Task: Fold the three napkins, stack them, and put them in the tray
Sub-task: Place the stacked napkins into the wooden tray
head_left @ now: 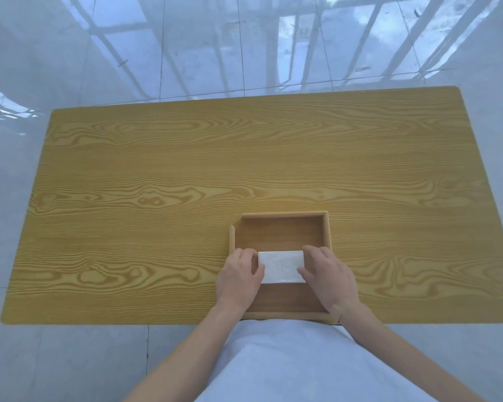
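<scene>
- Napkins [281,266], folded into one white pile, sit low inside the wooden tray [326,227], toward its near half.
- Left hand [240,275] pinches the pile's left end; right hand [325,274] pinches the right end.
- It looks like the last step: putting the pile down.
- Next, both hands should let go gently so the pile stays neat.

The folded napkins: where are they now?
In the head view, the folded napkins sit over the middle of the wooden tray, gripped between the left hand and right hand.
</scene>
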Demonstrator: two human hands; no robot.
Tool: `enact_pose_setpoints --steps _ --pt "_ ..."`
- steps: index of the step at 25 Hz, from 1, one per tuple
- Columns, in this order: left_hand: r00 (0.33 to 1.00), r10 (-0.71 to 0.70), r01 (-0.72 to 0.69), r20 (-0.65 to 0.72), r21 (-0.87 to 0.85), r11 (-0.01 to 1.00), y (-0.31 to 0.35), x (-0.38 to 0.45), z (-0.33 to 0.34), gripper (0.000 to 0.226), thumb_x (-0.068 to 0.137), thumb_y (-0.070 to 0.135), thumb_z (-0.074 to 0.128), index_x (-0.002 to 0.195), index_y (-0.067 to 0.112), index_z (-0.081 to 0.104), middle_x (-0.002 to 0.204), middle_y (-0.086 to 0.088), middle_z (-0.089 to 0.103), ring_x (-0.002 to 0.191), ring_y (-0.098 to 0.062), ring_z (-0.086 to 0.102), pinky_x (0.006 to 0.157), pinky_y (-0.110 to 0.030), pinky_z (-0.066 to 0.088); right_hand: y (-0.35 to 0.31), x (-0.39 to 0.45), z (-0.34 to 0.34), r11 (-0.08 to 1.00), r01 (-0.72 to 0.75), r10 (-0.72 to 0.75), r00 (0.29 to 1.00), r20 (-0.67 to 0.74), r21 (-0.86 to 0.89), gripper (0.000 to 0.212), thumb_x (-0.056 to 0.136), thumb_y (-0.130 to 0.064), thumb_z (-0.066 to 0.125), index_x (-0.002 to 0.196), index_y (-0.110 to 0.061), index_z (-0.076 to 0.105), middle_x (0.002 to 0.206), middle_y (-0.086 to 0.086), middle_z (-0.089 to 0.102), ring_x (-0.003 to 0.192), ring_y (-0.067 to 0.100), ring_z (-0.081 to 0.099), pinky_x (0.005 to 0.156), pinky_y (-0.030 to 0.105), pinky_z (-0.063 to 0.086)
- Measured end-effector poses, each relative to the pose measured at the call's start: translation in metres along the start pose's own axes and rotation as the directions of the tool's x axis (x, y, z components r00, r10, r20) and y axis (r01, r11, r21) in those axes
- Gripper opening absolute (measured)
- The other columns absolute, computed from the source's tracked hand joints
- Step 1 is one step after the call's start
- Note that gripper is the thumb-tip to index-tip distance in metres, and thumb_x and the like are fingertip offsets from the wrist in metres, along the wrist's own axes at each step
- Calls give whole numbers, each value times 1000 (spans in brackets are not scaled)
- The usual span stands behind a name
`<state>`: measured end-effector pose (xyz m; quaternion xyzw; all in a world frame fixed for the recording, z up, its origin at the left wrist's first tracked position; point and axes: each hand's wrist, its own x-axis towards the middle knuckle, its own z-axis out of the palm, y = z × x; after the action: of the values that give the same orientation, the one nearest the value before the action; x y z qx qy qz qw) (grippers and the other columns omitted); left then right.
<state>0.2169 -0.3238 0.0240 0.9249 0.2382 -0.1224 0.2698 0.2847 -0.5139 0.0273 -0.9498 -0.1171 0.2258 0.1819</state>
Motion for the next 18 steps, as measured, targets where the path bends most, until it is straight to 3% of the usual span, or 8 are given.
enact_pose_setpoints --steps 2,3,5,7,9,14,18 --pt "975 223 -218 8 246 944 -7 -1 -2 51 79 50 69 123 27 57 118 4 55 118 -20 49 96 -36 43 2 -1 0 979 150 -159 986 -54 -139 66 71 -38 84 130 -21 59 126 1 59 115 28 58 80 38 53" --pt "963 264 -266 56 367 892 -9 0 -3 66 74 57 70 131 28 52 128 1 49 128 -24 41 108 -43 30 3 1 1 956 188 -199 980 -27 -226 78 65 -42 87 133 -20 58 135 5 55 128 33 50 95 47 50" --pt "961 228 -278 159 495 823 -11 4 -4 87 70 66 69 143 33 35 144 -3 30 141 -31 20 116 -56 0 3 6 3 906 204 -188 979 80 -370 96 60 -52 87 143 -23 47 155 9 36 147 42 21 119 61 14" --pt "960 180 -268 213 526 807 -12 10 -3 94 70 66 69 146 35 24 149 -5 17 144 -34 6 112 -60 -13 7 11 8 880 198 -156 979 132 -432 101 61 -56 83 147 -28 38 163 8 18 150 44 0 116 63 -12" --pt "958 163 -270 238 545 794 -12 13 -2 94 70 65 69 145 35 22 151 -5 13 144 -35 1 112 -61 -14 10 11 10 869 193 -141 979 145 -456 95 63 -55 82 144 -30 41 163 8 18 150 43 -3 117 65 -10" --pt "958 177 -277 227 561 780 -11 13 -1 82 72 62 68 139 33 31 151 -5 14 145 -37 0 113 -62 -11 12 6 11 901 169 -144 985 92 -400 81 59 -47 87 132 -27 57 156 12 36 148 45 15 116 69 11" --pt "955 192 -288 225 558 778 -8 16 -2 75 75 61 66 136 32 35 151 -4 16 145 -36 -1 114 -62 -10 13 7 11 908 163 -143 986 82 -385 79 58 -50 87 129 -28 58 155 12 37 147 46 17 116 69 12"
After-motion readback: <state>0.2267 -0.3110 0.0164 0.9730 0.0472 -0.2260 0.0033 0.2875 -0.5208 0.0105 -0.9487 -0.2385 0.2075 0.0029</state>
